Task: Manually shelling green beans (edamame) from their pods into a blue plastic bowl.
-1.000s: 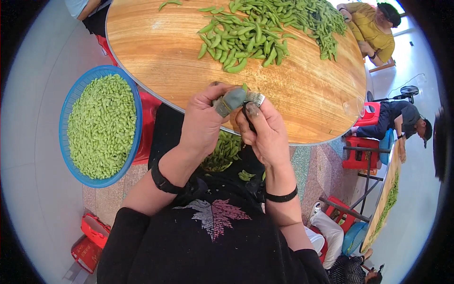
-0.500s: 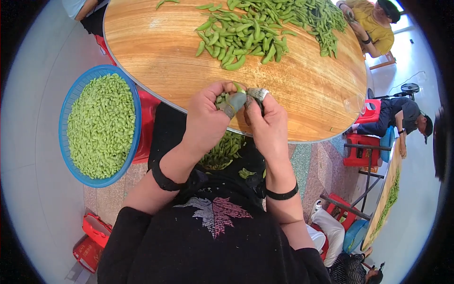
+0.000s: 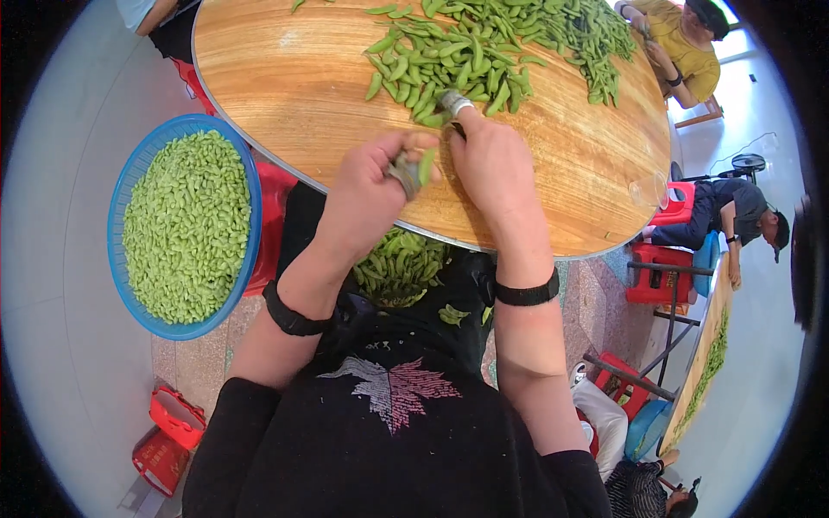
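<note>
Above the near edge of the wooden table (image 3: 294, 95), my left hand (image 3: 363, 194) is closed around a green soybean pod (image 3: 427, 166), which pokes out past the fingertips. Grey wrapping covers its thumb. My right hand (image 3: 499, 168) stretches farther in, its pale-wrapped index finger extended to the near edge of the pile of soybean pods (image 3: 458, 60). Its other fingers are partly hidden under the palm, and no pod shows in it. Below the table edge, between my forearms, lie many pods or emptied shells (image 3: 399, 266) at my lap.
A blue basket (image 3: 256, 203) full of shelled green beans stands at the left on a red stool (image 3: 275, 207). A clear plastic cup (image 3: 648, 188) is near the table's right edge. A person in yellow (image 3: 691, 60) works at the far right; others sit by a second table (image 3: 691, 406).
My right hand has moved away from the left, forward to the pod pile. My left hand has drawn slightly back and left, with a pod in its fingers.
</note>
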A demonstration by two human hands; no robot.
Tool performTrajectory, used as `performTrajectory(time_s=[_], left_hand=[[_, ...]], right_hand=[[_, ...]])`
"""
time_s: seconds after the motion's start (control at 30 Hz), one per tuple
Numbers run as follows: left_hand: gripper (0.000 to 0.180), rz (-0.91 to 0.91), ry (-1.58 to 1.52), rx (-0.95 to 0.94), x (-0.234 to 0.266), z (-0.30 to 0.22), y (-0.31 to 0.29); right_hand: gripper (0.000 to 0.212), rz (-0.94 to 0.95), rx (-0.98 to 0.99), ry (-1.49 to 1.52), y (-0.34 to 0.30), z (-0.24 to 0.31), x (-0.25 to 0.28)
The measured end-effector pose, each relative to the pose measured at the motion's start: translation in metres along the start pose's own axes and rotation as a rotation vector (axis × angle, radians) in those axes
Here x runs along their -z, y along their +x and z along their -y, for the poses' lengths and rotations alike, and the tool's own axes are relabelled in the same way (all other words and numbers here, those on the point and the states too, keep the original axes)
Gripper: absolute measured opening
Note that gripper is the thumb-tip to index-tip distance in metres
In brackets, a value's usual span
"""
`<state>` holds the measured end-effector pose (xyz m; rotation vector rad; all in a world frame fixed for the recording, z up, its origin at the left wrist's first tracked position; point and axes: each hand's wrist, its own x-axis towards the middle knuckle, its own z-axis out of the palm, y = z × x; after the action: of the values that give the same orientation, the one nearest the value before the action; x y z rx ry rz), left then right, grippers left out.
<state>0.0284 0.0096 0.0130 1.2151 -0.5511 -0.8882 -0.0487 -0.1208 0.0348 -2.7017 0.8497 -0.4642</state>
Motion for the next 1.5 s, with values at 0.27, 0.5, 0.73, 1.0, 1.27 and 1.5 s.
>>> performTrajectory(time_s=[0.27, 0.5, 0.73, 1.0, 1.27, 1.5], left_hand=[[0.021, 0.304, 0.369, -0.164, 0.006, 0.004, -0.01], [0.021, 0.177, -0.506, 0.177, -0.003, 0.007, -0.006], [0.013, 0.022, -0.515, 0.051, -0.004, 0.008, -0.005], [0.019, -0.158, -0.22, -0.22, -0.014, 0.024, -0.004], [0.019, -0.177, -0.048, -0.259, -0.017, 0.022, -0.005], [0.013, 0.22, -0.432, 0.121, -0.006, 0.009, -0.005]], right_hand=[[0.024, -0.053, -0.074, 0.355, -0.034, -0.019, -0.002], [0.016, 0.494, -0.475, 1.679, -0.063, -0.009, 0.021], [0.021, 0.482, -0.471, 1.628, -0.075, 0.0, 0.027], [0.022, 0.539, -0.449, 1.785, -0.078, -0.01, 0.019], [0.018, 0.482, -0.487, 1.622, -0.075, -0.006, 0.018], [0.017, 0.388, -0.331, 1.363, -0.08, -0.005, 0.013]])
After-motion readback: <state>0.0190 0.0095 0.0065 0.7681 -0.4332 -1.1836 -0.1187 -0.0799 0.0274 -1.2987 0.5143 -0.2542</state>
